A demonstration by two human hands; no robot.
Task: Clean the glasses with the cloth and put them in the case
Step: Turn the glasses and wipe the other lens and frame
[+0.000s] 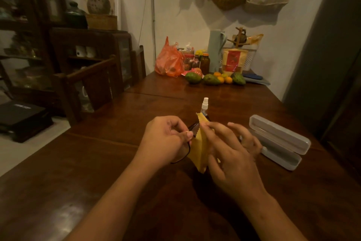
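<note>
While the wiping looks to be in full swing, nothing's in the case yet, so I'd call this mid-task: cleaning going on, packing left to do. Left hand (166, 139) has its thumb and curled fingers pinching the glasses (193, 126) by the dark frame, held up off the table (117, 162). One thin rim loops down below that hand. Just right of it, the yellow cloth (198, 151) is draped over the frame and hides the lens, so I can't tell how clean it is. Right hand (232, 156) pinches the cloth near its top with thumb and forefinger, other fingers fanned out loose and a bit blurry. A little spray bottle (205, 106) stands just behind the hands. Case (281, 141) lies open off to the right, near the right hand but not touching it, and looks empty.
</note>
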